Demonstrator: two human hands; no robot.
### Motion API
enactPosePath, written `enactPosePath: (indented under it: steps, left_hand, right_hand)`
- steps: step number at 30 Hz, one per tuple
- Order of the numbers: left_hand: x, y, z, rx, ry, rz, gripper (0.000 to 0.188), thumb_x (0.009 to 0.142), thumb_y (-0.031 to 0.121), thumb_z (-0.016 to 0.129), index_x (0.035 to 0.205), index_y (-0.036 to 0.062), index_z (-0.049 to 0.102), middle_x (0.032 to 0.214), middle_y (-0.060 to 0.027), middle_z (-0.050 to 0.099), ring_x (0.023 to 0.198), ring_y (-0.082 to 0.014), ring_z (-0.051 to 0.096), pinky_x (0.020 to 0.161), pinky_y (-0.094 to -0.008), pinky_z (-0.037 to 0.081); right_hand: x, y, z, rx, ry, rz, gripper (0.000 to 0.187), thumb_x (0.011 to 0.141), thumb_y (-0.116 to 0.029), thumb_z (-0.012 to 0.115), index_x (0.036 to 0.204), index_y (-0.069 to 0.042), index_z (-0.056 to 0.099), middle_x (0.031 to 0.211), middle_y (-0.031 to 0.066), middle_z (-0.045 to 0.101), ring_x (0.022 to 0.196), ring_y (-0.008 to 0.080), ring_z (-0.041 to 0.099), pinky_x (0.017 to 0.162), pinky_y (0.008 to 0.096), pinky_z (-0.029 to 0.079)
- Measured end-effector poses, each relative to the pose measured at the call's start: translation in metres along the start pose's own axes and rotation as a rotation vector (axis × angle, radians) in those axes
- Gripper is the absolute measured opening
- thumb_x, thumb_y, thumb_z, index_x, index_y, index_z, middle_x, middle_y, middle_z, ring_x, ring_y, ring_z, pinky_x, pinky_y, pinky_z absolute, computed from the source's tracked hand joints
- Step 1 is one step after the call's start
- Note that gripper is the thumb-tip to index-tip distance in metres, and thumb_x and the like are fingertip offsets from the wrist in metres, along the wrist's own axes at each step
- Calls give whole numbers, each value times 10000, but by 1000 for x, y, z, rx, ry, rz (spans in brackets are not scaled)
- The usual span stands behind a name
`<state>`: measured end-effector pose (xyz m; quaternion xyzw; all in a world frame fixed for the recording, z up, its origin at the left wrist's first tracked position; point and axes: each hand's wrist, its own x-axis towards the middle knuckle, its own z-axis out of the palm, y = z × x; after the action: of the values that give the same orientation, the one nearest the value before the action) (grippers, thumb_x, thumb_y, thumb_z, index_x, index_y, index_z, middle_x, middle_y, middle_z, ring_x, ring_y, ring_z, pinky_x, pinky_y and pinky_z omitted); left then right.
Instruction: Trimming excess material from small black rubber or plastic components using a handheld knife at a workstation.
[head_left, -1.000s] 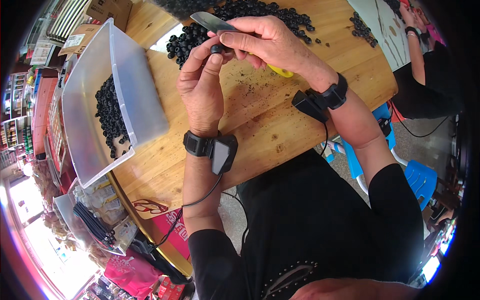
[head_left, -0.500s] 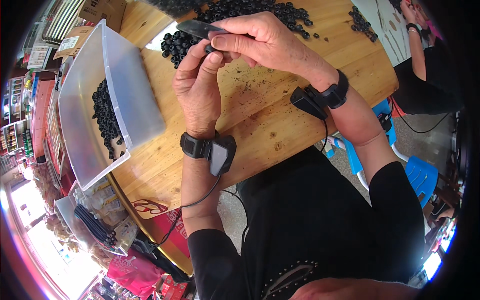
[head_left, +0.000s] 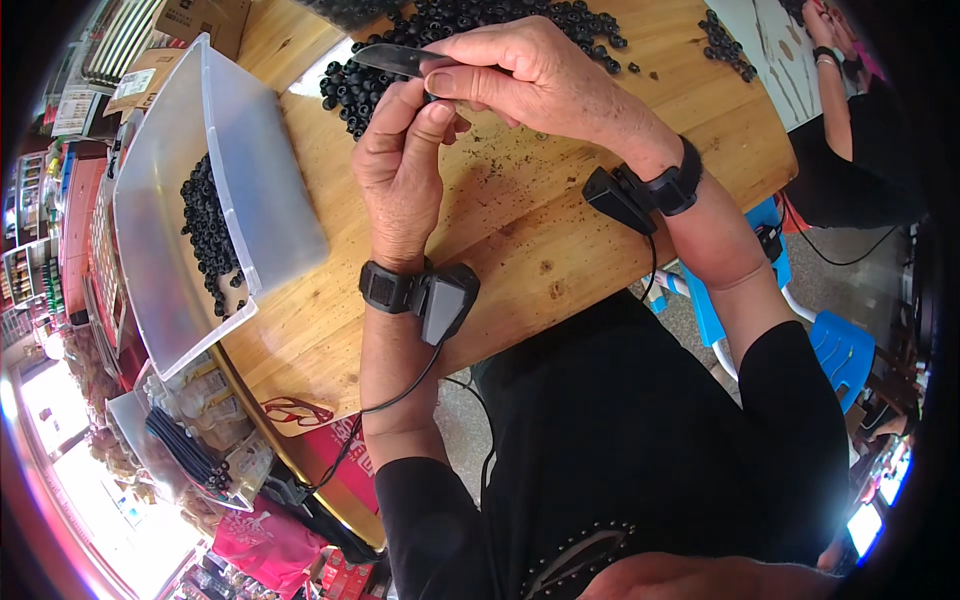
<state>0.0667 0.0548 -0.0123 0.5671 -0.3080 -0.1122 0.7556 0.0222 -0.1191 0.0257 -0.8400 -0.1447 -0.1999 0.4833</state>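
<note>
My right hand (head_left: 535, 80) is closed around a knife, whose short dark blade (head_left: 388, 58) points left above the table. Close beneath it, the thumb and fingers of my left hand (head_left: 402, 170) are pinched together on a small round black part, nearly all covered by the fingers. Both hands meet, fingertips touching or almost touching. Just beyond them lies a pile of small black ring-shaped parts (head_left: 352, 92), spreading into a larger heap (head_left: 470, 20) at the far edge.
A translucent plastic tub (head_left: 275, 170) with more black parts (head_left: 207, 230) stands at the left. Dark crumbs dot the wooden table (head_left: 520, 235). A smaller group of parts (head_left: 722, 45) lies far right, near another person's arm (head_left: 835, 105). Red-framed glasses (head_left: 297, 411) rest at the near-left corner.
The left hand has shifted slightly right and turned, so the black part between its fingers shows less. The knife stays at almost the same place in my right hand.
</note>
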Motion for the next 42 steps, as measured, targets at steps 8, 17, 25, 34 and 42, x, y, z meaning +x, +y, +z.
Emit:
enactPosePath:
  steps: [8, 17, 25, 34, 42]
  left_hand:
    - [-1, 0, 1, -110, 16, -92, 224, 1003, 97, 588, 1171, -28, 667, 831, -39, 623, 755, -128, 535, 746, -285, 499]
    - [2, 1, 0, -275, -104, 5, 330, 957, 43, 621, 1282, -18, 629, 971, -45, 579, 824, -137, 561, 801, -311, 540]
    - [2, 2, 2, -329, -131, 32, 348, 953, 33, 623, 1295, -28, 613, 989, -44, 583, 812, -144, 553, 799, -312, 535]
    - [0, 6, 1, -150, -20, -43, 265, 994, 87, 593, 1226, -32, 644, 930, -50, 636, 777, -143, 545, 761, -311, 509]
    - [0, 8, -4, -261, -71, -20, 243, 978, 98, 627, 1192, -9, 668, 837, -39, 638, 717, -120, 567, 681, -274, 506]
  right_hand:
    - [0, 11, 11, -116, 101, -229, 263, 951, -164, 687, 1144, 14, 694, 847, 66, 727, 663, 104, 657, 579, 256, 522]
    - [5, -20, -17, 551, -65, 236, 249, 1032, -210, 579, 1033, 12, 692, 676, -23, 575, 514, 14, 496, 437, 215, 359]
    - [5, -3, -5, 490, -23, -63, 225, 1008, -167, 611, 1071, 36, 685, 749, 56, 666, 585, 76, 604, 496, 248, 449]
    - [5, -3, -2, 159, -29, -211, 293, 976, -115, 639, 1182, 95, 638, 922, 184, 728, 689, 207, 710, 587, 293, 540]
    - [2, -3, 2, 389, -72, -147, 315, 997, -139, 616, 1219, 84, 628, 827, 127, 718, 662, 156, 686, 573, 278, 533]
